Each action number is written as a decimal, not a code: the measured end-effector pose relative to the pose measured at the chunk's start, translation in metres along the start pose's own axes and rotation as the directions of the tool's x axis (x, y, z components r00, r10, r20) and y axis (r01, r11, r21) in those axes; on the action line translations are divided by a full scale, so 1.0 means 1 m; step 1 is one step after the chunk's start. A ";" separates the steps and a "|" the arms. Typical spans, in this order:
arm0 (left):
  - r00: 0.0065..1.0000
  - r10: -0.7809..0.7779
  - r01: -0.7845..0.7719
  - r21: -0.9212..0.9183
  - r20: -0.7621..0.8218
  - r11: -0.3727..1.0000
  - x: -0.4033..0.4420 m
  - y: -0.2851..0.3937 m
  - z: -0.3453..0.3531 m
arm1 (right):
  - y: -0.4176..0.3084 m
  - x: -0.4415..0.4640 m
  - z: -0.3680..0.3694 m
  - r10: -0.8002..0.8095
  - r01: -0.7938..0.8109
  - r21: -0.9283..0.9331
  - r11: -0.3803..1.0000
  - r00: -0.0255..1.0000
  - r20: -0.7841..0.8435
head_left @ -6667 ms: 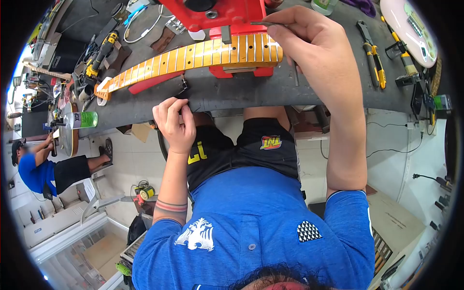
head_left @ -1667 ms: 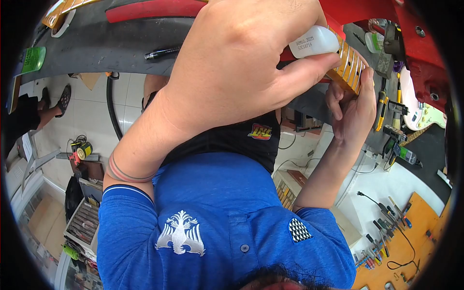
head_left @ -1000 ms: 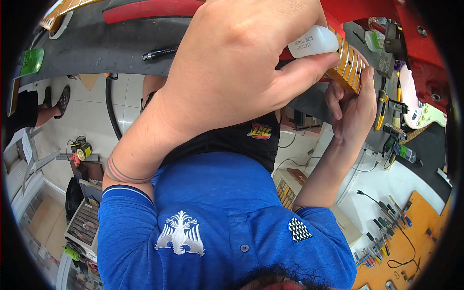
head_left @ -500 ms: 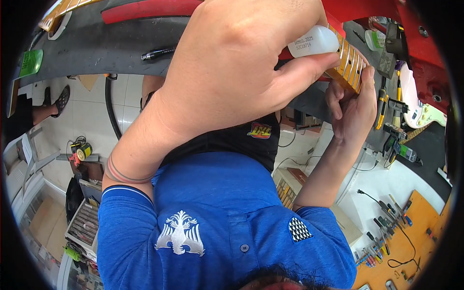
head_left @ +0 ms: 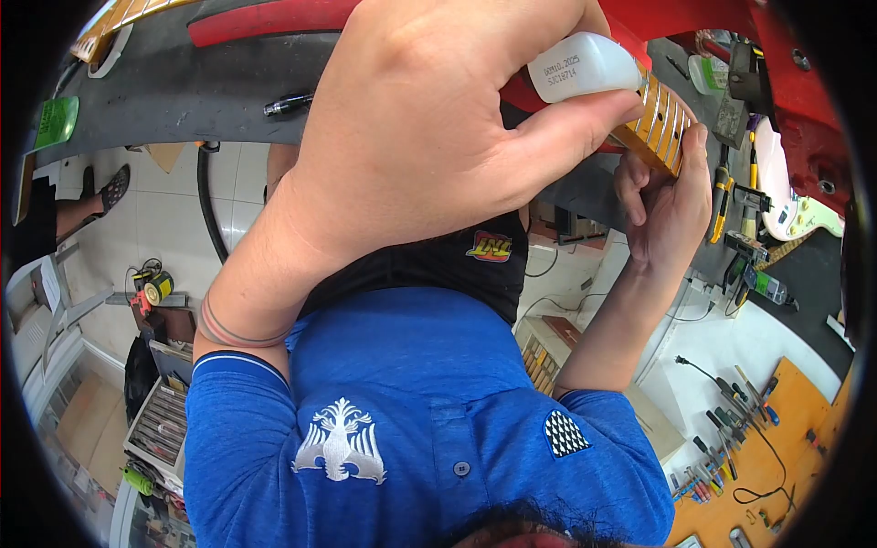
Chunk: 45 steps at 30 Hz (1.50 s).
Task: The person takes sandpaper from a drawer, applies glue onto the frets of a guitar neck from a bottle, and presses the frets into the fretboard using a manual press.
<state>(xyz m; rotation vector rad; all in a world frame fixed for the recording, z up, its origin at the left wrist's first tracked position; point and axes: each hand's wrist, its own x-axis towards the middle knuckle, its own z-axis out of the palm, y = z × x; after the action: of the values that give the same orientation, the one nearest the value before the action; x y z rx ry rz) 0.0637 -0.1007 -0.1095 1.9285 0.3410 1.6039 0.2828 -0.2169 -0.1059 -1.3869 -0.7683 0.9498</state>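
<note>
Near the top centre, my left hand (head_left: 429,128) is closed around a small white bottle (head_left: 585,69) with printed figures on it. The bottle's right end meets the fretted guitar neck (head_left: 660,123); its tip is too small to make out. Under and beside the neck's right end, my right hand (head_left: 667,205) grips it, with the thumb or a finger along the edge and other fingers curled below. My left hand hides the middle of the neck. At the top left, the other end of the neck (head_left: 123,20) shows.
A red clamp-like tool (head_left: 786,100) rises at the right. On the dark bench (head_left: 192,100) lie a red strip (head_left: 269,22) and a black pen-like tool (head_left: 288,104). Pliers (head_left: 721,205) and a pale guitar body (head_left: 776,187) are farther right. Another person's leg (head_left: 78,215) shows at left.
My left hand has moved slightly left with the bottle, showing more of it. Earlier the neck lay under the red tool; both hands have since come to its right end.
</note>
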 end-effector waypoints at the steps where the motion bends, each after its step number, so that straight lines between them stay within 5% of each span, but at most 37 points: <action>1: 1.000 0.014 -0.014 0.019 0.009 1.000 0.001 0.000 -0.001 | 0.000 0.000 0.000 0.000 0.000 0.000 1.000 1.000 0.006; 20: 0.988 0.054 -0.065 0.073 0.148 0.995 0.001 0.002 -0.018 | -0.002 0.000 0.005 -0.013 0.013 -0.003 1.000 1.000 -0.026; 45: 0.998 0.007 -0.005 -0.034 0.056 0.999 -0.001 0.002 -0.007 | -0.002 0.000 0.006 -0.007 0.007 -0.009 1.000 0.999 -0.040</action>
<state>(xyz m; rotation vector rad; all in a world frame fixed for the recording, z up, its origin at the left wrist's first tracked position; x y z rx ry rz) 0.0564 -0.1012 -0.1083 1.9460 0.2832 1.5468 0.2774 -0.2143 -0.1038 -1.4059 -0.7477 0.9117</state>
